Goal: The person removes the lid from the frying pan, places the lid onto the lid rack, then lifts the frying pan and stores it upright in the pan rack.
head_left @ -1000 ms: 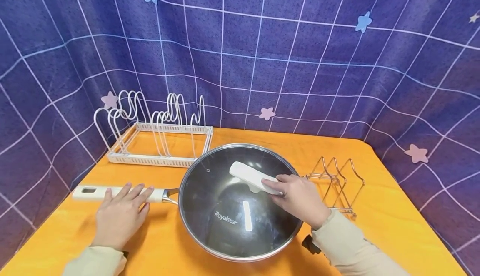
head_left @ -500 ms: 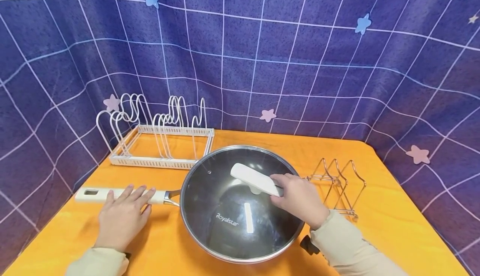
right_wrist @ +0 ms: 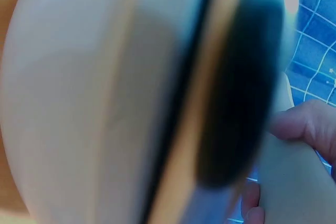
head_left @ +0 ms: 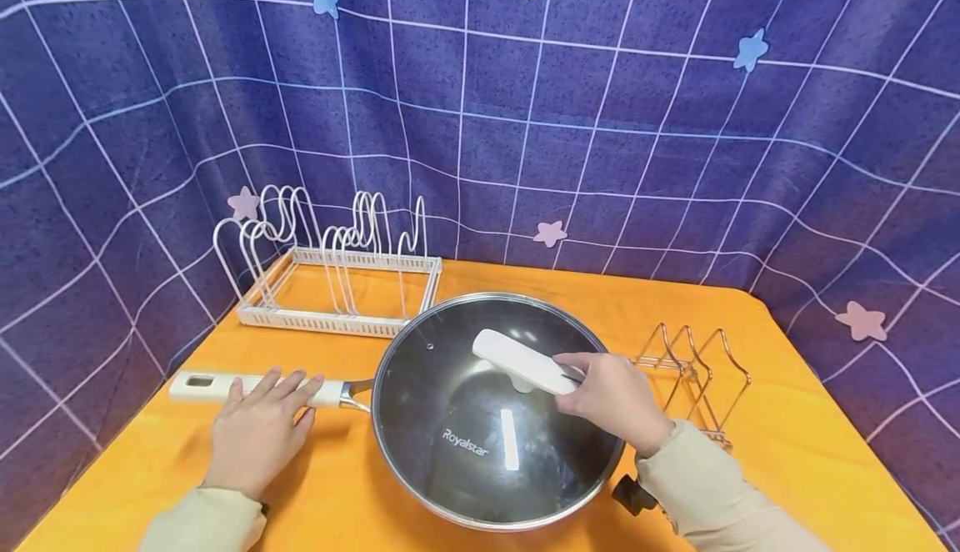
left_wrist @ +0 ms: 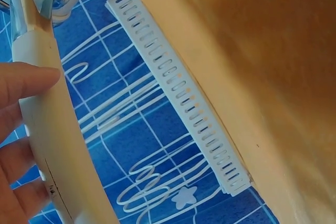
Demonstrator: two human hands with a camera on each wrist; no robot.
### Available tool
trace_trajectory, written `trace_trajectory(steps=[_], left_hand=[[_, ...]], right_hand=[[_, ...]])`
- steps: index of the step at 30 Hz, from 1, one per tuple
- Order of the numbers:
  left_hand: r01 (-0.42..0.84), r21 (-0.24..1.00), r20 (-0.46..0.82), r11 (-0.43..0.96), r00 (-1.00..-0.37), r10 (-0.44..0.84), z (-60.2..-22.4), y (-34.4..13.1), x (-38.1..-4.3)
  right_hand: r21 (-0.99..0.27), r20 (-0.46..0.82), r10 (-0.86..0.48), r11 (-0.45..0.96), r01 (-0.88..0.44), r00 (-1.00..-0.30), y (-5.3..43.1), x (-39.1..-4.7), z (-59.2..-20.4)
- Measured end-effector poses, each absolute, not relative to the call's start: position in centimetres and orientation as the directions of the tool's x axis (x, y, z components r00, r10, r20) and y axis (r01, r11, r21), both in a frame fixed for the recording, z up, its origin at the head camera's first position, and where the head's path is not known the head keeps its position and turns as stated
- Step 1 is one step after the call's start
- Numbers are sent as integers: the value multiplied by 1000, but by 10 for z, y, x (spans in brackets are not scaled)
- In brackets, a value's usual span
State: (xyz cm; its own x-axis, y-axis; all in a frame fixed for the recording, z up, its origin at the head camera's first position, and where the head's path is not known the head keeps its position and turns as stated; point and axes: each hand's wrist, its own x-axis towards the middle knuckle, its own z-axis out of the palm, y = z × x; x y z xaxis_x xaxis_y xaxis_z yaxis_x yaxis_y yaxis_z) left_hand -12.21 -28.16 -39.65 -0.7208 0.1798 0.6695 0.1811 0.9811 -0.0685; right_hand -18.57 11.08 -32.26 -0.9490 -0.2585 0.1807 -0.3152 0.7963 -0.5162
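Observation:
A wok with a long cream handle (head_left: 330, 393) stands on the orange tabletop under a dark glass lid (head_left: 450, 352), marked "Royalstar". My left hand (head_left: 258, 435) rests on that handle, its fingers laid across the top. In the left wrist view, the thumb touches the side of the handle (left_wrist: 58, 129) and other fingertips lie along its edge. My right hand (head_left: 611, 393) grips the near right end of the lid's white upright knob (head_left: 517, 358), between thumb and fingers. The right wrist view shows the pale wok side (right_wrist: 63, 103) close up and blurred, with fingers (right_wrist: 310, 124) on the white knob.
A white wire rack (head_left: 322, 318) stands at the back left, just behind the wok. To the right is a small copper-coloured wire rack (head_left: 697, 385), partly hidden by my right arm. A black object (head_left: 633, 495) sits beside the right sleeve. A star-patterned blue curtain (head_left: 487, 118) hangs behind.
The head view has shifted, so the scene sits farther right. My right index finger no longer lies along the top of the lid knob; its fingers now curl at the end. The left hand stays put.

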Motion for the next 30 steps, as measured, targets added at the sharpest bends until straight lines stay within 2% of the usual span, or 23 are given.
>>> trace_trajectory(steps=[9, 30], left_hand=[[196, -103, 700, 975, -683, 211, -396, -280, -123], [189, -91, 705, 978, -682, 197, -397, -278, -125]], right_hand=[[-495, 219, -260, 801, -337, -940, 115, -184, -326], [-396, 338, -291, 819, -416, -895, 116, -179, -326]])
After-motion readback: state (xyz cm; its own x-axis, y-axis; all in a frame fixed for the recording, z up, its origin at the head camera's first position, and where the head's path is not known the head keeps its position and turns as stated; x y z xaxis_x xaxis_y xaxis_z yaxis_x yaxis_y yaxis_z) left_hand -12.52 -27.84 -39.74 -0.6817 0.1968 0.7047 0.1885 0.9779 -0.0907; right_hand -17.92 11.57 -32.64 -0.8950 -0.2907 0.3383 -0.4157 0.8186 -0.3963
